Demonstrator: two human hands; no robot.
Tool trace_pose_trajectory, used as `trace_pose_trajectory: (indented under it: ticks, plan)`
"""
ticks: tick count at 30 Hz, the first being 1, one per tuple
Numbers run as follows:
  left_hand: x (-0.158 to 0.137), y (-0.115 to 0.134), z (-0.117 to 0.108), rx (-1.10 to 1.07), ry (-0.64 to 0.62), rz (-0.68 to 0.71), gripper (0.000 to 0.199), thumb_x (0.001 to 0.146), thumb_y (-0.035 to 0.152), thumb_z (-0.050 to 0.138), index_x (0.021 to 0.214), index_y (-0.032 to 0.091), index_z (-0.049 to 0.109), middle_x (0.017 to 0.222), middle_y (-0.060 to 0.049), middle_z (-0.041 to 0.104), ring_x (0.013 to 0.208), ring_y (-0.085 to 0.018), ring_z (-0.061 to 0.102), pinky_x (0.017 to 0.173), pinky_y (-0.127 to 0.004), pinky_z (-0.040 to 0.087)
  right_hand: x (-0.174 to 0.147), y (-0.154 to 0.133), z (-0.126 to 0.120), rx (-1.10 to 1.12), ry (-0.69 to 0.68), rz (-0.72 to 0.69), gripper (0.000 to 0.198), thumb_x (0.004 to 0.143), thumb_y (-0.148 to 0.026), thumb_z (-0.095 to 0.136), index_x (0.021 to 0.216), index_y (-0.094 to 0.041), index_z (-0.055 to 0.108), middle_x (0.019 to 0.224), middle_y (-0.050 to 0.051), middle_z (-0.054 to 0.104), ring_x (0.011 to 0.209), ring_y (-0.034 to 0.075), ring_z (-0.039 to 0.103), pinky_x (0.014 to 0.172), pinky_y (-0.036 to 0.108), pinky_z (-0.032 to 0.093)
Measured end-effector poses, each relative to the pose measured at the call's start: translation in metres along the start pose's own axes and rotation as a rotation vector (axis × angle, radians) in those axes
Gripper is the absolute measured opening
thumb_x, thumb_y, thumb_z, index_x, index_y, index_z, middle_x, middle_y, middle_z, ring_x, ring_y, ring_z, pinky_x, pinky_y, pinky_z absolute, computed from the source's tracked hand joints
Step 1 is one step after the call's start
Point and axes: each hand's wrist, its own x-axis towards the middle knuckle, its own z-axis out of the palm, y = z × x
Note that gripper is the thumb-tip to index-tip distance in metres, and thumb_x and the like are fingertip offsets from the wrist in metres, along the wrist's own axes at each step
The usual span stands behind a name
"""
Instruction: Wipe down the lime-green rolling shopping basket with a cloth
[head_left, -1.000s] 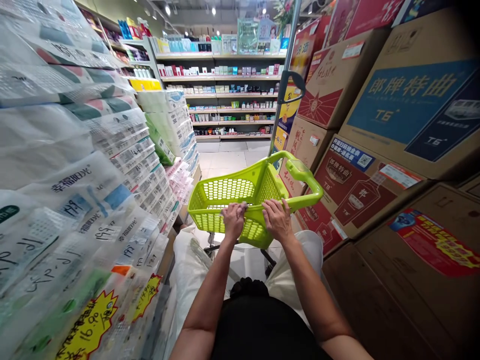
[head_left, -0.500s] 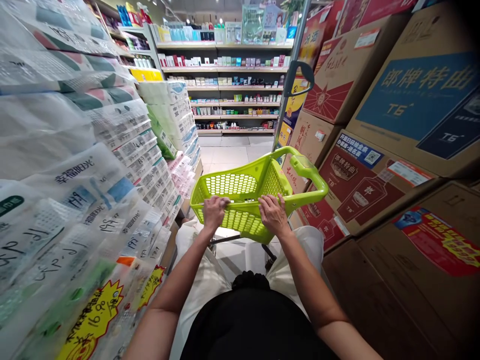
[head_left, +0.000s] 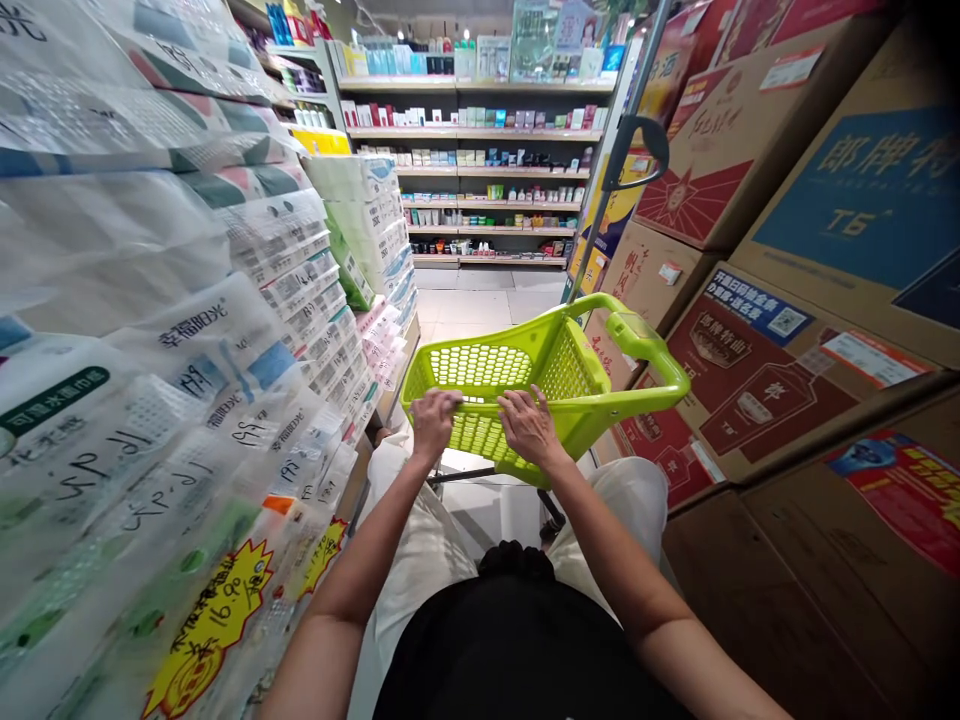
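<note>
A lime-green plastic shopping cart (head_left: pixel 559 390) stands sideways right in front of me, its push handle toward the right. Nothing shows inside the part of its basket that I can see. My left hand (head_left: pixel 435 418) is closed over the near rim, close to the cart's left end. Further right along the same rim, my right hand (head_left: pixel 528 425) grips with its fingers bent over the edge. Both thumbs are partly hidden. Below the basket, a dark wheel (head_left: pixel 552 512) shows by my right knee.
Stacked tissue packs (head_left: pixel 292 270) with handwritten prices rise on my left. On the right, liquor cartons (head_left: pixel 739 350) are piled high. A metal pole with a dark loop handle (head_left: pixel 636 153) stands before them. Tiled floor (head_left: pixel 480 305) leads to shelves (head_left: pixel 480 133) of small boxed goods.
The view has shifted, so the cart and shelves sit slightly further right. My right hand has moved left along the rim, closer to my left hand, which stays on the rim.
</note>
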Motion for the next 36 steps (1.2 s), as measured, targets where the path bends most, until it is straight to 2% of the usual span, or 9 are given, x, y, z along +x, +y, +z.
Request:
trace_pose_trajectory:
  ticks: [8,12,16,19,25,29,32,34,36]
  plan:
    - [0.013,-0.063,-0.022,0.012,0.099,-0.139,0.031,0.094,0.023,0.051,0.115,0.026,0.073,0.125,-0.011,0.068,0.121,-0.031,0.055,0.112,-0.048,0.040,0.012,-0.018,0.024,0.016,-0.106,-0.050,0.034,0.105,-0.030,0.042,0.129,-0.020,0.064,0.137,0.011,0.069,0.122,0.026,0.062,0.127,0.045,0.015]
    - [0.008,-0.062,-0.024,-0.060,-0.020,0.009,0.035,0.093,0.022,0.053,0.121,0.028,0.072,0.135,-0.007,0.065,0.131,-0.027,0.052,0.116,-0.043,0.037,0.016,-0.023,0.035,0.013,-0.086,-0.062,0.037,0.106,-0.031,0.039,0.132,-0.019,0.062,0.133,0.011,0.071,0.119,0.026,0.063,0.127,0.046,0.012]
    - [0.001,-0.054,-0.021,-0.049,0.069,-0.084,0.030,0.095,0.023,0.050,0.115,0.026,0.073,0.132,-0.009,0.066,0.129,-0.028,0.055,0.117,-0.047,0.037,0.017,-0.024,0.039,0.014,-0.090,-0.068,0.037,0.105,-0.032,0.041,0.132,-0.018,0.063,0.133,0.012,0.071,0.118,0.026,0.062,0.125,0.045,0.015]
    - [0.001,-0.060,-0.021,-0.118,0.067,-0.020,0.026,0.095,0.026,0.055,0.114,0.027,0.072,0.129,-0.008,0.066,0.127,-0.026,0.057,0.118,-0.043,0.038,0.016,-0.021,0.037,0.010,-0.082,-0.070,0.036,0.105,-0.032,0.041,0.130,-0.019,0.063,0.132,0.011,0.071,0.116,0.026,0.062,0.122,0.044,0.018]
    - [0.009,-0.086,-0.021,-0.233,0.528,-0.513,0.028,0.100,0.034,0.052,0.117,0.017,0.066,0.127,-0.017,0.059,0.122,-0.027,0.060,0.111,-0.040,0.045,0.010,-0.013,0.028,0.024,-0.067,-0.038,0.035,0.106,-0.031,0.042,0.128,-0.018,0.066,0.132,0.010,0.072,0.117,0.025,0.062,0.122,0.043,0.019]
    - [-0.006,-0.067,0.011,-0.351,0.540,-0.560,0.025,0.097,0.034,0.059,0.113,0.016,0.065,0.121,-0.015,0.057,0.121,-0.029,0.061,0.111,-0.044,0.045,0.008,-0.013,0.024,0.037,-0.062,-0.010,0.034,0.106,-0.030,0.042,0.127,-0.019,0.067,0.131,0.010,0.072,0.118,0.025,0.062,0.123,0.044,0.020]
    - [-0.018,-0.045,0.035,-0.452,0.470,-0.385,0.021,0.096,0.033,0.063,0.113,0.020,0.063,0.117,-0.012,0.060,0.118,-0.026,0.062,0.110,-0.043,0.046,0.007,-0.012,0.019,0.045,-0.059,-0.011,0.035,0.106,-0.030,0.041,0.128,-0.020,0.067,0.132,0.010,0.071,0.119,0.025,0.061,0.124,0.045,0.021]
    - [-0.018,-0.039,0.041,-0.485,0.548,-0.388,0.019,0.099,0.034,0.059,0.112,0.020,0.061,0.112,-0.010,0.061,0.113,-0.024,0.064,0.107,-0.041,0.048,0.007,-0.008,0.014,0.041,-0.056,-0.011,0.036,0.106,-0.031,0.040,0.129,-0.021,0.066,0.134,0.010,0.071,0.121,0.025,0.061,0.124,0.045,0.020]
    - [-0.012,-0.038,0.042,-0.500,0.667,-0.491,0.019,0.103,0.036,0.052,0.110,0.019,0.058,0.107,-0.010,0.061,0.108,-0.023,0.065,0.103,-0.041,0.050,0.007,-0.003,0.010,0.029,-0.051,0.002,0.038,0.107,-0.032,0.038,0.130,-0.021,0.066,0.136,0.010,0.070,0.121,0.025,0.060,0.125,0.046,0.019]
